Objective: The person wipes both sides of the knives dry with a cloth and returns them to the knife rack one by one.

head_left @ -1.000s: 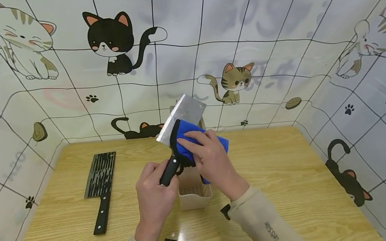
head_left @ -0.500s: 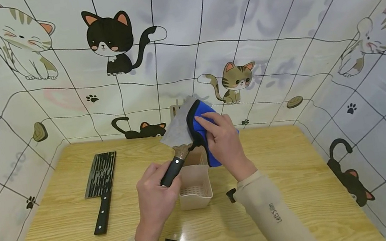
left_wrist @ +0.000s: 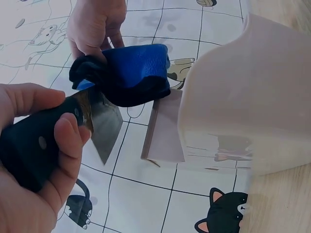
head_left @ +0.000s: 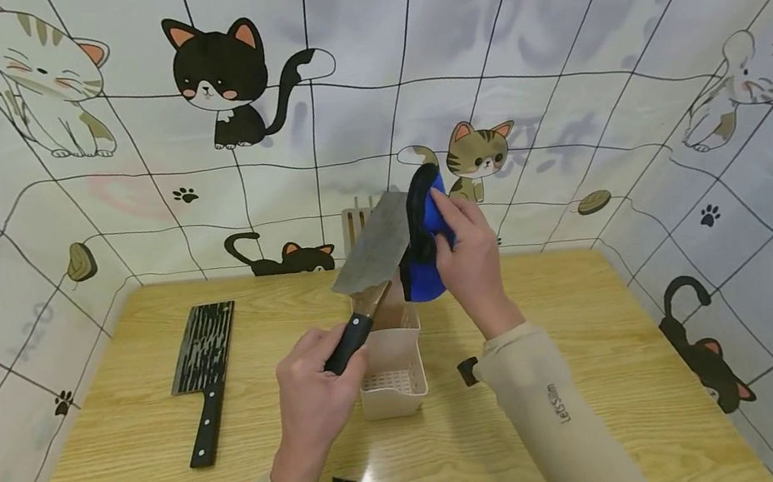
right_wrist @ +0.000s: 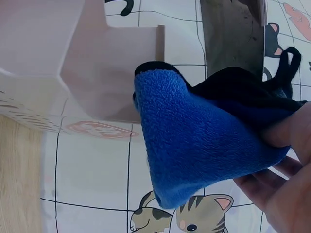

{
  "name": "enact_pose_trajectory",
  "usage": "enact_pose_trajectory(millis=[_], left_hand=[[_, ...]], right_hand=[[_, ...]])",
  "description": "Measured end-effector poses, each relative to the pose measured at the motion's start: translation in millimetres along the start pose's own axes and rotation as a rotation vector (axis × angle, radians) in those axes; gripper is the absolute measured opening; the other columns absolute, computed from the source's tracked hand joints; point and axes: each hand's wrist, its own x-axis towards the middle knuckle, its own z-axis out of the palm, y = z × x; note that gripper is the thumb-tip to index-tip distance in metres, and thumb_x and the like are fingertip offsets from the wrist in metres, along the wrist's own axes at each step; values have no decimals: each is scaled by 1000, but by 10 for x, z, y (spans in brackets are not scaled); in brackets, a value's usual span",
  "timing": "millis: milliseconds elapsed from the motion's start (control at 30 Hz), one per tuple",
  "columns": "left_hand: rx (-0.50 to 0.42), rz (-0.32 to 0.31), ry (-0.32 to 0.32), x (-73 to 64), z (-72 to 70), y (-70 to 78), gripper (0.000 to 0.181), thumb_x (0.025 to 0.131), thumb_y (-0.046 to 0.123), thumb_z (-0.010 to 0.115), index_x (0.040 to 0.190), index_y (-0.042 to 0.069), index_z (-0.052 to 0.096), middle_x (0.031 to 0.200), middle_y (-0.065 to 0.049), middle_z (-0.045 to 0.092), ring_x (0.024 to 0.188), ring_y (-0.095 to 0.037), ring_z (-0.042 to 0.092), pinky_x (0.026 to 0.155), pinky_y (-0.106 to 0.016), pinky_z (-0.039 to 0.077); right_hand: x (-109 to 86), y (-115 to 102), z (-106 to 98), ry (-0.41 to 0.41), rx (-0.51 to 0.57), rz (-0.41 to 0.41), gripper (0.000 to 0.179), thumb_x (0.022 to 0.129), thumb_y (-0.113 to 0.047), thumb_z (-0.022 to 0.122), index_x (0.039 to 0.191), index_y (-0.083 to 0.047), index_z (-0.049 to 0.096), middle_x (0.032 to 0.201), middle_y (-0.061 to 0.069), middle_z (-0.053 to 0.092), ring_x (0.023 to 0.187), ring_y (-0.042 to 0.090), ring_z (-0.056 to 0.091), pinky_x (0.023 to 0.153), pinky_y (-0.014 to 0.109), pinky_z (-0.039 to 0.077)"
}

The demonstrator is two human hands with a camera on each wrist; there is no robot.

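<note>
My left hand (head_left: 321, 403) grips the black riveted handle of a cleaver (head_left: 373, 243), its broad metal blade raised and tilted up to the right. Just right of the blade, my right hand (head_left: 472, 265) pinches a folded blue cloth (head_left: 427, 281) with black edging. In the left wrist view the black edge of the cloth (left_wrist: 138, 63) overlaps the blade (left_wrist: 108, 124). Seen from the right wrist, the cloth (right_wrist: 194, 141) hangs bunched from the fingers, with the blade behind it. Both hands are above a beige knife holder (head_left: 393, 402), which the cleaver partly covers.
A second cleaver (head_left: 203, 354) with a dark patterned blade lies on the left of the wooden table (head_left: 575, 380). Cat-printed cloth walls (head_left: 260, 210) enclose the table at the back and sides.
My right hand has moved the cloth up and right across the blade to its right edge, exposing more of the metal. My left hand keeps its grip, nearly still.
</note>
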Motion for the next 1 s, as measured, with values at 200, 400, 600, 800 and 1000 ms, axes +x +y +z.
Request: enact_pose_trajectory(millis=[200,400,600,800,1000], left_hand=[[-50,10,-33,0,-16,1,21,79,-3,78,100,-2,80,76,-10,66,57,-10,54,47,-17,43],[-117,-18,-74,4,-33,13,20,83,-2,78,104,-3,79,76,-8,67,56,-7,52,46,-18,42],[-209,-96,-111,35,-60,24,19,87,-1,77,106,-6,78,78,-7,69,55,-6,52,43,-19,41],[-263,-200,-142,59,-84,22,15,91,1,75,105,-5,79,75,-8,68,51,-6,55,41,-21,43],[-284,-265,-162,91,-105,24,11,95,4,72,101,-1,80,69,-5,63,48,-8,56,40,-23,42]], right_hand=[[-4,-46,-10,11,39,53,49,92,15,62,139,2,63,124,23,62,112,38,66,93,48,57],[-76,-146,27,46,91,9,49,90,18,63,136,2,65,120,22,64,107,35,68,87,44,60],[-165,-274,45,51,97,-65,50,86,18,64,132,1,68,116,20,66,103,33,68,84,45,59],[-252,-381,65,31,120,-142,49,85,20,65,130,3,69,114,19,66,105,33,68,88,46,59],[-309,-460,94,21,138,-222,48,84,21,63,127,2,71,111,17,67,100,32,69,84,45,60]])
